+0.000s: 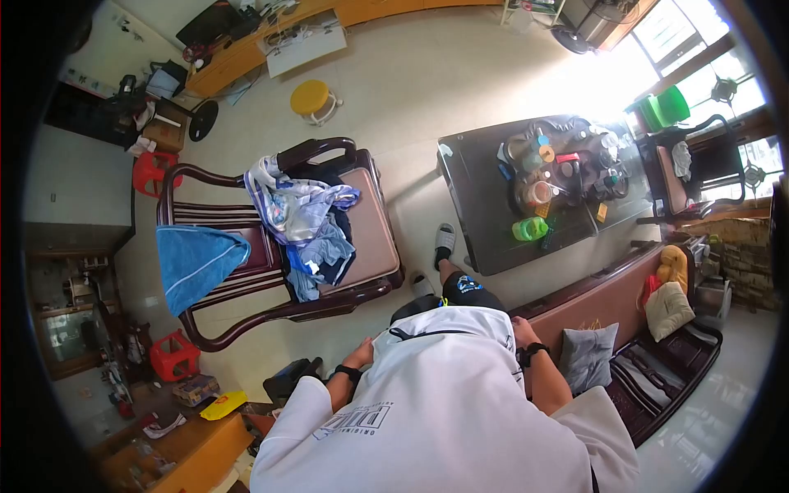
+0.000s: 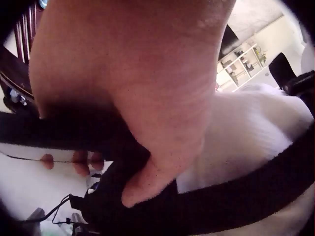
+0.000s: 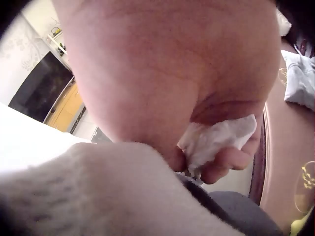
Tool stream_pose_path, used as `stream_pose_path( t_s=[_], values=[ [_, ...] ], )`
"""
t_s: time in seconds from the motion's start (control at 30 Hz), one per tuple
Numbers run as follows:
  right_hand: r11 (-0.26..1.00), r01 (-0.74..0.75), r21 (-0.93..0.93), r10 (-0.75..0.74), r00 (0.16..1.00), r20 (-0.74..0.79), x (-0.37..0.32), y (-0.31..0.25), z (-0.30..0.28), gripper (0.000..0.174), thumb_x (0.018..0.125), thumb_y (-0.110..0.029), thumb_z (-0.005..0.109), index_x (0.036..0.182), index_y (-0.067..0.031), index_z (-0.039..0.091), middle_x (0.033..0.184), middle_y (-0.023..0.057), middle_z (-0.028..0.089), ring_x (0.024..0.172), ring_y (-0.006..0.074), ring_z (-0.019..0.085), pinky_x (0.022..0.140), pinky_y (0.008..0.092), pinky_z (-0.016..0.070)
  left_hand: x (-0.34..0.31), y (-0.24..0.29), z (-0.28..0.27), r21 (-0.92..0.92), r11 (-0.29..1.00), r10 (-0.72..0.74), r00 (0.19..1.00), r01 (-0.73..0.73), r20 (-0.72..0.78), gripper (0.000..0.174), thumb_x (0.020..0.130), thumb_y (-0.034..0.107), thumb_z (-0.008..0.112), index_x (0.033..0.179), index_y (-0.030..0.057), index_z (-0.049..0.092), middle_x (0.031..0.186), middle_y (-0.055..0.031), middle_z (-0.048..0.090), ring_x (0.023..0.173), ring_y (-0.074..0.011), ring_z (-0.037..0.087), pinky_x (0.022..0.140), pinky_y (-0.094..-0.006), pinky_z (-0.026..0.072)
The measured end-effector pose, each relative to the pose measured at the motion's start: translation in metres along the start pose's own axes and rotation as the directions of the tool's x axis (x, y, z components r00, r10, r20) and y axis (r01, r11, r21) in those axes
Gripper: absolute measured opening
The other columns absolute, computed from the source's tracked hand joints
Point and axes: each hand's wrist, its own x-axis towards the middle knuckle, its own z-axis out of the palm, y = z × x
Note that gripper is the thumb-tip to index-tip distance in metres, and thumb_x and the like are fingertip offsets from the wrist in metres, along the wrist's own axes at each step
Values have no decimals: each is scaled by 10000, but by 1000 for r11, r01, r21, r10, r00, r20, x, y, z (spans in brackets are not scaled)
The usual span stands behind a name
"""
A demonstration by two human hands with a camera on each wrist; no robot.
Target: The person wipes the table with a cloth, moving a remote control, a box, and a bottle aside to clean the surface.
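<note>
The wearer's white T-shirt [image 1: 444, 394] fills the lower part of the head view. My left hand [image 1: 359, 354] is at its left side near the hem. In the left wrist view that hand grips a wide black strap [image 2: 231, 209], the thumb over it and several fingertips showing beyond. A thin black cable [image 2: 49, 212] hangs there. On the right side of the shirt is my right hand [image 1: 524, 333]. The right wrist view shows it pinching bunched white fabric [image 3: 214, 142] between thumb and curled fingers; the palm hides part of the fabric.
Ahead left stands a wooden armchair [image 1: 386, 230] with piled clothes [image 1: 300, 205] and a blue towel [image 1: 197, 259]. A dark table [image 1: 477, 222] ahead right bears jars and bottles. A long wooden sofa [image 1: 616, 316] with a grey cushion [image 1: 588, 357] is at the right.
</note>
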Motion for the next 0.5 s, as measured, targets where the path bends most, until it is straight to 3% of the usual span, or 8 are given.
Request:
stream_pose_path(
  t_s=[0.07,0.1,0.17,0.23,0.3,0.33,0.4,0.5],
  values=[
    [996,-20,-84,12,994,-104,-14,-28,-8,321,896,-182,676,1165,-8,695,1122,252,714,1080,381,685,951,408,530,-12,20,-25,94,987,112,978,-130,175,632,808,183,734,1394,45,540,1419,-264,514,1217,-389,544,1191,-461,273],
    [997,-54,-57,52,998,-34,-25,-39,19,321,896,-182,676,1165,-8,695,1122,252,714,1080,381,685,951,408,530,-28,28,-43,128,980,119,964,-152,238,608,811,175,726,1375,28,554,1390,-267,531,1167,-396,576,1190,-457,274],
    [996,23,-86,-35,990,-134,2,-59,-11,322,885,-146,670,1169,5,685,1121,245,713,1080,374,685,949,407,532,26,29,-45,130,961,189,920,-246,343,595,844,191,705,1374,-18,534,1368,-274,535,1197,-400,552,1178,-436,287],
    [996,19,-92,-31,991,-132,15,-77,-23,327,875,-113,667,1188,-18,683,1140,231,711,1092,373,680,955,410,530,61,13,-46,108,975,149,935,-193,323,589,879,216,683,1387,-26,511,1381,-271,526,1248,-395,520,1186,-418,280],
    [990,29,-136,-44,993,-108,25,-92,-32,353,889,-128,673,1223,-16,664,1145,216,715,1068,324,689,925,390,536,71,35,-61,97,986,103,946,-139,306,585,913,242,661,1400,-35,489,1394,-268,518,1300,-389,487,1194,-400,272],
    [997,-66,46,69,996,-64,34,-96,-34,344,883,-109,665,1220,-38,674,1183,219,704,1095,335,682,954,391,528,76,55,-62,-30,994,111,966,-107,232,666,967,276,617,1497,-19,342,1500,-238,433,1393,-335,400,1216,-381,238],
    [1000,-13,28,16,996,-83,41,-116,-47,339,882,-103,659,1216,-43,677,1185,212,704,1106,334,677,963,390,523,97,76,-71,-67,980,197,968,-188,156,744,1035,344,538,1606,11,194,1636,-171,301,1507,-256,259,1238,-354,191],
    [1000,25,13,-24,995,-97,45,-152,-59,336,883,-92,646,1214,-50,679,1183,198,708,1123,333,669,980,386,513,114,127,-104,-195,959,257,924,-208,283,693,1033,307,548,1595,24,258,1627,-135,323,1486,-238,286,1225,-351,218]
  ],
)
